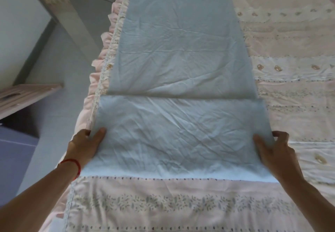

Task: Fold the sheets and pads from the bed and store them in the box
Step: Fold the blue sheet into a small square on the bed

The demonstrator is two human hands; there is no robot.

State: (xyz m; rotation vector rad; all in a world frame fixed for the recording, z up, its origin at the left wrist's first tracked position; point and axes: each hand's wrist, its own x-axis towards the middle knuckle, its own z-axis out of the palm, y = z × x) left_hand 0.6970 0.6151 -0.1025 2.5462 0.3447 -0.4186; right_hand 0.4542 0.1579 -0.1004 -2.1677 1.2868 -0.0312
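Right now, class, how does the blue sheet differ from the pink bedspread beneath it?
The blue sheet is plain; the pink bedspread carries embroidered patterns and a ruffled edge. The sheet is a narrow strip with its near end folded over, gripped by the left hand and right hand; the bedspread lies spread wide, unheld. Both are wrinkled fabric.

I see my left hand (87, 144) and right hand (277, 152) pinching the folded blue sheet (181, 137) at its 9 and 3 o'clock edges. It lies on the pink bed (290, 68), its long strip running toward 12 o'clock.
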